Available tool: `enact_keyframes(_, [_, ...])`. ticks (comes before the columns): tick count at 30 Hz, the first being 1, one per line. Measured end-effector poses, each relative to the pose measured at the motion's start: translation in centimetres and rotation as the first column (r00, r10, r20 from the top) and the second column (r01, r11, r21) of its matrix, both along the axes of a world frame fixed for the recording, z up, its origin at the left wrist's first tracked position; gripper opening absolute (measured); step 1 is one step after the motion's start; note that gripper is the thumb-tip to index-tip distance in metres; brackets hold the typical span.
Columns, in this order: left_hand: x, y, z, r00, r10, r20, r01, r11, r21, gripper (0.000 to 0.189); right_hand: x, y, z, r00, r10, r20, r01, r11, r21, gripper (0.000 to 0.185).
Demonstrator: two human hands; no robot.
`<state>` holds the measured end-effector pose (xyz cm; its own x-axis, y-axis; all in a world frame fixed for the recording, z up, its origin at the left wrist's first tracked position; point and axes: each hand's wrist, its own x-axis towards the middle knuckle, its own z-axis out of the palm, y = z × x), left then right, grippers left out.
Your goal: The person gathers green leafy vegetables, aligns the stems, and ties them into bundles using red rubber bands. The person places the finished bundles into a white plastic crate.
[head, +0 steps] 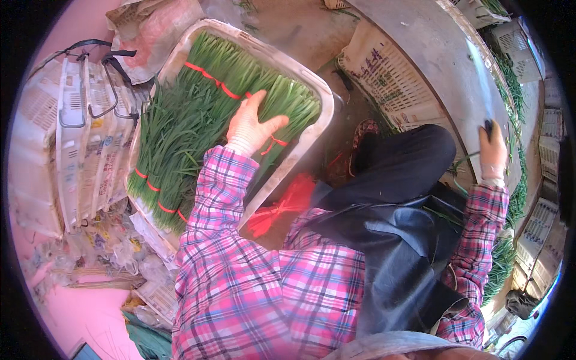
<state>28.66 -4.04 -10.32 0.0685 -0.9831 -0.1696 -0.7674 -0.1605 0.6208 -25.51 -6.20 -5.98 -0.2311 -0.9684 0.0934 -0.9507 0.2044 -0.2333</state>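
My left hand point(252, 121), in a pale glove, rests on green garlic chives point(180, 117) in a white plastic crate point(310, 74). Its thumb and index finger are spread wide; the other fingers are hidden. Red ties point(211, 78) bind the chives into bundles, their pale cut ends facing the crate's two long sides. Out to the right, my right hand point(492, 150), also gloved, grips a black-handled tool point(488, 126) over a grey table surface. A long pale streak extends from the handle; blur hides whether it is a blade.
White perforated crates point(85, 135) stand stacked on the left. Another slatted crate point(391, 81) leans by the table edge point(423, 76). Red ties point(283, 204) lie beside my lap, and a black apron point(396, 252) covers my legs. Loose chives point(517, 189) line the table's far side.
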Motion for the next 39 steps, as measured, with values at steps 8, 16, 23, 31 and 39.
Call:
enact_keyframes(8, [-2.1, -4.6, 0.8, 0.97, -0.233, 0.074, 0.245, 0.936, -0.252, 0.034, -14.4, 6.5, -3.1, 0.932, -0.228, -0.281, 0.278, 0.948, 0.154, 0.053])
enact_keyframes(16, [-0.8, -8.0, 0.4, 0.966, -0.139, -0.218, 0.161, 0.983, 0.088, 0.022, -13.7, 6.9, -3.4, 0.929, -0.213, -0.304, 0.265, 0.953, 0.145, 0.053])
enact_keyframes(23, [-0.2, -9.3, -0.9, 0.937, -0.048, -0.347, 0.077, 0.994, 0.071, 0.019, -14.3, 6.8, -4.0, 0.937, -0.218, -0.271, 0.267, 0.95, 0.159, 0.053])
enact_keyframes(31, [0.1, -7.7, 0.3, 0.84, 0.09, -0.535, -0.036, 0.993, 0.112, 0.028, -14.8, 7.1, -4.0, 0.937, -0.228, -0.265, 0.272, 0.951, 0.144, 0.053])
enact_keyframes(39, [-1.0, -5.1, 0.3, 0.983, -0.034, -0.179, 0.025, 0.998, -0.054, 0.043, -11.8, 6.6, -1.5, 0.852, -0.173, -0.494, 0.249, 0.964, 0.092, 0.048])
